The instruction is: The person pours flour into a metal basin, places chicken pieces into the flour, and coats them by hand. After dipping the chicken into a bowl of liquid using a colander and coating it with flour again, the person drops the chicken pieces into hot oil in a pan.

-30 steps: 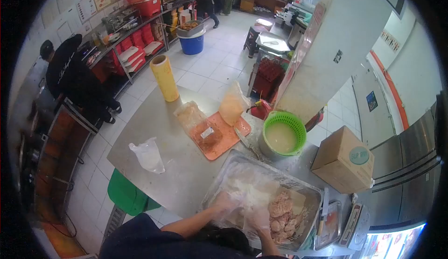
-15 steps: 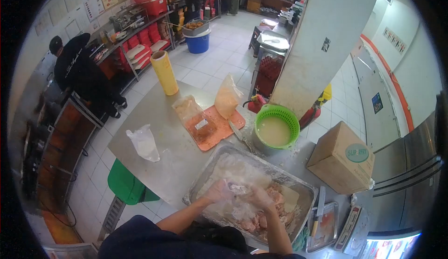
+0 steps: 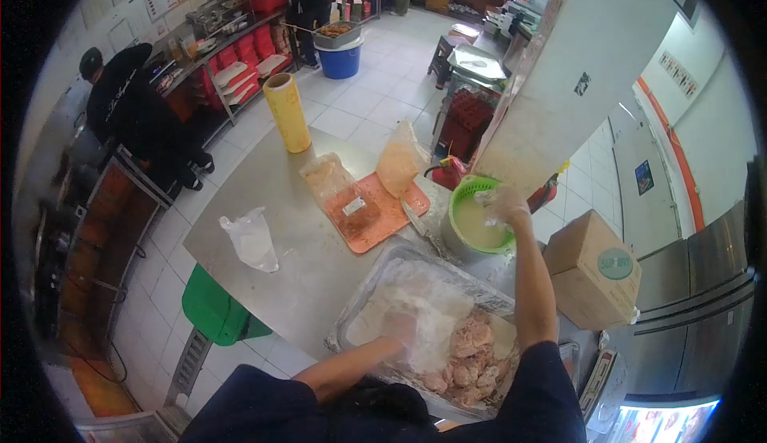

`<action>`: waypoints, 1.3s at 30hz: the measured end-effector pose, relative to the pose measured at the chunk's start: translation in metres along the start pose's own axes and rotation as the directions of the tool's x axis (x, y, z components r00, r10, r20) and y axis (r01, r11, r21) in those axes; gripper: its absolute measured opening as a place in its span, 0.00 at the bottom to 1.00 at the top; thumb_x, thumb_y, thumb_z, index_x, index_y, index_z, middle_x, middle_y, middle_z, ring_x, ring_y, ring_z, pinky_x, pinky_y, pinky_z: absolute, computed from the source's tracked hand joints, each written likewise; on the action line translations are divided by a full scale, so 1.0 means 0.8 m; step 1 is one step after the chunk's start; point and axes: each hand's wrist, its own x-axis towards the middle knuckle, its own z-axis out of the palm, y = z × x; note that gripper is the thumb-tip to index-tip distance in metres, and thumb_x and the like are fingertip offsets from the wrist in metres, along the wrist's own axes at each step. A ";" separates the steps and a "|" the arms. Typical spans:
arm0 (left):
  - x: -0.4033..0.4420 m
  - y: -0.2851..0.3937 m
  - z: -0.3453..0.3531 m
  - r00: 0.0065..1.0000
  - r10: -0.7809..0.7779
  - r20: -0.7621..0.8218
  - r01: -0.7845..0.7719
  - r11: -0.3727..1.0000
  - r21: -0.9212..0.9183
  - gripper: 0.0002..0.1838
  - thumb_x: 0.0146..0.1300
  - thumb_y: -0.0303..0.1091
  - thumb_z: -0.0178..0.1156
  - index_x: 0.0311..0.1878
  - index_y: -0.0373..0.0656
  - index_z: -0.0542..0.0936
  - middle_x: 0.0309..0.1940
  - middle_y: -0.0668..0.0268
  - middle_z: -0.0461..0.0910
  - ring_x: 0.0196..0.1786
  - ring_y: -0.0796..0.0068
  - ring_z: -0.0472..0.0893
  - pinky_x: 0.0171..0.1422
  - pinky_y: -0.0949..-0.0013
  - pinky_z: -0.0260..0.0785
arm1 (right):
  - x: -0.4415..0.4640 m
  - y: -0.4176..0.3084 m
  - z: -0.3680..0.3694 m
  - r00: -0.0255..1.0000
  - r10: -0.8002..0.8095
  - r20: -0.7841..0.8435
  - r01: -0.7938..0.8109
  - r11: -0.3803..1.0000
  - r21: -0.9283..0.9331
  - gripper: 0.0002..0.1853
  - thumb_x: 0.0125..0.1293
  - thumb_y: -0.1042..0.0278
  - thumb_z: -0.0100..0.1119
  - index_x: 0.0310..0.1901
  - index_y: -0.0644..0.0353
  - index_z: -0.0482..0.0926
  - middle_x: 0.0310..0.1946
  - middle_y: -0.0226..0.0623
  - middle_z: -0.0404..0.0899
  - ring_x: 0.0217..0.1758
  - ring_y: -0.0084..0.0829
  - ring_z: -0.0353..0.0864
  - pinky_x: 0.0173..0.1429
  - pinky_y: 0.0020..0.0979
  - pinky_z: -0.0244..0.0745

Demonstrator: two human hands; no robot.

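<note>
A metal tray [image 3: 345, 315] in front of me holds white flour [image 3: 435, 303] on its left and raw, floured chicken pieces [image 3: 471, 355] on its right. My left hand [image 3: 401, 329] is down in the flour, and its fingers are hidden or blurred. My right hand [image 3: 508, 203] reaches over the rim of a green basket [image 3: 455, 195], closed around a whitish piece that looks like floured chicken [image 3: 486, 198]. Cloudy pale liquid [image 3: 478, 227] fills the lower part of that basket.
An orange board [image 3: 375, 235] bears a bag of reddish powder [image 3: 353, 207] and a bag of pale crumbs [image 3: 399, 163]. Nearby are a knife [image 3: 415, 218], a film roll [image 3: 288, 115], a white bag [image 3: 252, 239] and a carton [image 3: 587, 271]. A co-worker [image 3: 140, 115] stands left.
My right hand has moved from the tray up and right to the green basket, carrying the whitish piece. My left hand has stayed over the tray, lower in the flour.
</note>
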 end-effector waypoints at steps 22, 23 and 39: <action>-0.072 -0.043 -0.129 0.931 0.057 0.361 0.001 0.987 -0.159 0.13 0.56 0.38 0.66 0.38 0.38 0.87 0.37 0.46 0.86 0.43 0.45 0.87 0.49 0.47 0.79 | -0.327 -0.186 0.263 0.670 0.224 0.707 -0.342 0.939 0.027 0.26 0.66 0.47 0.56 0.55 0.58 0.85 0.56 0.54 0.83 0.61 0.52 0.83 0.64 0.46 0.76; -0.077 -0.039 -0.134 0.931 0.057 0.359 0.002 0.987 -0.163 0.13 0.56 0.38 0.66 0.38 0.38 0.87 0.37 0.46 0.86 0.43 0.45 0.87 0.49 0.47 0.79 | -0.326 -0.194 0.242 0.686 0.207 0.698 -0.290 0.957 0.001 0.26 0.66 0.48 0.57 0.55 0.59 0.85 0.56 0.55 0.83 0.61 0.52 0.83 0.63 0.46 0.76; -0.078 0.018 -0.163 0.998 -0.027 0.057 0.059 0.702 -0.710 0.17 0.59 0.38 0.69 0.44 0.34 0.81 0.37 0.46 0.84 0.41 0.45 0.85 0.47 0.54 0.79 | -0.339 -0.112 0.312 0.944 0.199 0.264 -0.274 0.917 0.290 0.14 0.60 0.63 0.65 0.41 0.65 0.83 0.39 0.58 0.83 0.45 0.58 0.83 0.51 0.48 0.79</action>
